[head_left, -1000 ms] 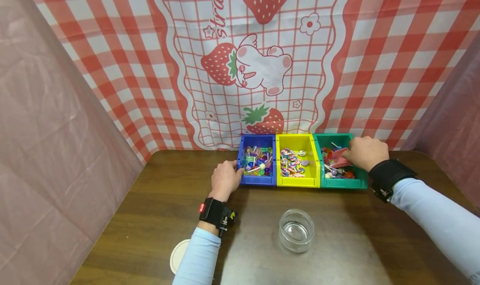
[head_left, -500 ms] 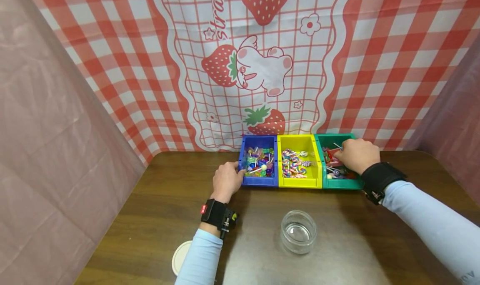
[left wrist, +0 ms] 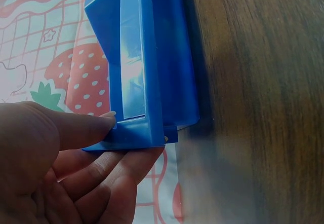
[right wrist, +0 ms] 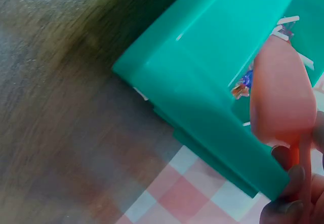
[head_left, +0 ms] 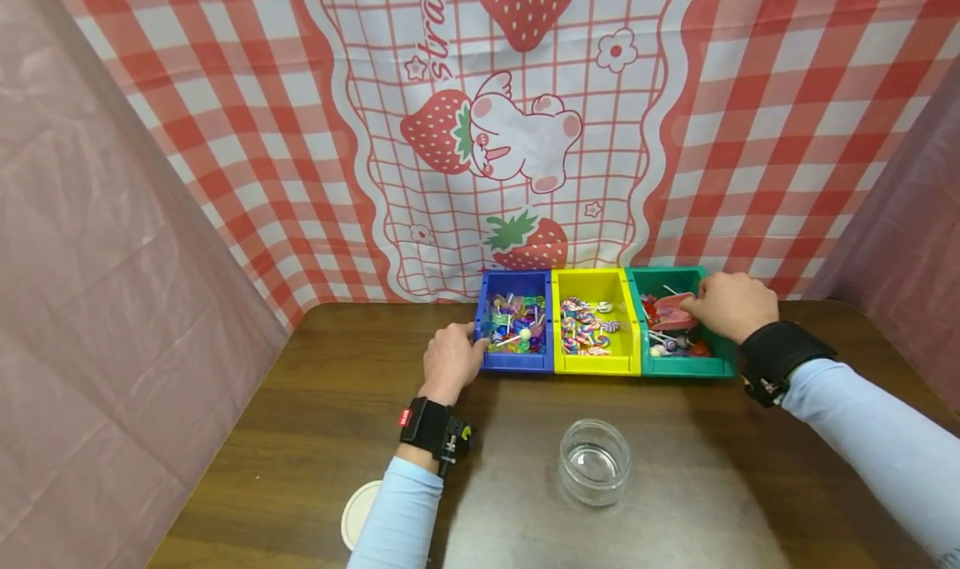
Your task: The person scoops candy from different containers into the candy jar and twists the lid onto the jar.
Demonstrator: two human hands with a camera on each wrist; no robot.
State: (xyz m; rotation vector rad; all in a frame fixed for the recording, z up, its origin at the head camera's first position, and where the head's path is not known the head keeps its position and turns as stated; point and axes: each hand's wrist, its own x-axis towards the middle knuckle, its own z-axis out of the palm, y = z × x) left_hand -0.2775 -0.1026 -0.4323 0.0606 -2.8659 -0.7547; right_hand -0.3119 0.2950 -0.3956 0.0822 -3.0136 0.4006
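My left hand (head_left: 452,359) grips the left side wall of the blue bin (head_left: 517,362), with the thumb inside and the fingers beneath, as the left wrist view shows. Small colourful candies (head_left: 513,331) fill the bottom of that bin. In my right hand (head_left: 738,306) is the handle of a pink scoop (right wrist: 283,92); its bowl lies low within the green bin (head_left: 686,367), among lollipops (head_left: 667,344) and red pieces. The right wrist view catches the scoop from its underside, and the fingers are partly cut off there.
Between the blue and green bins sits a yellow bin (head_left: 597,364) holding swirl lollipops (head_left: 585,327). An uncovered glass jar (head_left: 595,462) stands on the wooden table (head_left: 315,436) in front. A white round lid (head_left: 357,515) lies partly under the left sleeve. A checked cloth (head_left: 787,136) hangs behind.
My right hand dips left into the green bin with the scoop, then comes back right, and the scoop's bowl shows more openly now. The left hand stays on the blue bin.
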